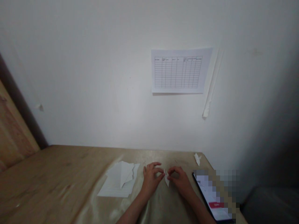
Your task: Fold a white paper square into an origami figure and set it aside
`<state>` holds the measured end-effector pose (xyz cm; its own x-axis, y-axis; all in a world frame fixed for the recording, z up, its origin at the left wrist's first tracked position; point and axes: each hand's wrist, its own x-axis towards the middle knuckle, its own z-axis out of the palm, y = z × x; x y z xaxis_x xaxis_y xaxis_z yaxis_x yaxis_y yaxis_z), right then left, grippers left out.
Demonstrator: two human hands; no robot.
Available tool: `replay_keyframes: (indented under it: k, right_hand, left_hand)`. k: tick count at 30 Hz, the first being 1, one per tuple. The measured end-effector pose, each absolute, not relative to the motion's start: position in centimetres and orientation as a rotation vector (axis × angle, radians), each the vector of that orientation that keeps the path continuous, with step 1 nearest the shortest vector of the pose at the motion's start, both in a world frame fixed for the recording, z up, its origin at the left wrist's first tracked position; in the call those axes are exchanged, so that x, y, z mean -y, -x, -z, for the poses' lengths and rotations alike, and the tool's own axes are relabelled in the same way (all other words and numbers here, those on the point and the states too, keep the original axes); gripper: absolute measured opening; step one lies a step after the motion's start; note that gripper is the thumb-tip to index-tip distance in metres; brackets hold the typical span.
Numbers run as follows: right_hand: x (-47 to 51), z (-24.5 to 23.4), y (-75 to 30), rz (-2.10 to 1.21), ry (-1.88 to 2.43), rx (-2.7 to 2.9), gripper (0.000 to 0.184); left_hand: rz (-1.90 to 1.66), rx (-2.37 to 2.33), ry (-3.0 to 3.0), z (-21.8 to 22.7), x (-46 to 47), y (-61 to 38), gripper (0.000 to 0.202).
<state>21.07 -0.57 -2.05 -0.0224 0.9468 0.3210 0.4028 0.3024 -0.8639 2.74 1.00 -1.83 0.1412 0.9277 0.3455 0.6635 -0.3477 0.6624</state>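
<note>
White folded paper (167, 179) pinched in fingertips of left hand (152, 178) and right hand (179, 179); loose sheets (114, 186) left of fingers, lit device (211, 196) right of them.

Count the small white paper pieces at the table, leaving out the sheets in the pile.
2: one piece held between the left hand and right hand, another piece near the far right corner of the table. The hands could hide more.
</note>
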Motion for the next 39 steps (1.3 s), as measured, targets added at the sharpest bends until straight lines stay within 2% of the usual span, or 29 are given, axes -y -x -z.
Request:
replay_keyframes:
  k: [7,12,26,39]
  right_hand:
    - [0.4,2.2,-21.2,-0.62,1.252,1.59,0.012]
    - [0.2,2.6,-21.1,-0.549,1.195,1.643,0.015]
    - [0.1,3.0,-21.2,-0.683,1.124,1.576,0.032]
    - [-0.1,3.5,-21.3,-0.68,1.166,1.633,0.031]
  left_hand:
    - [-1.199,-1.416,-2.056,2.0,-1.2,-2.7,0.002]
    - [-1.308,-1.289,-2.036,2.0,-1.2,-2.6,0.007]
    - [-1.25,-1.327,-2.058,2.1,-1.2,-2.8,0.008]
    - [-1.195,-1.336,-2.081,1.9,-1.2,-2.8,0.005]
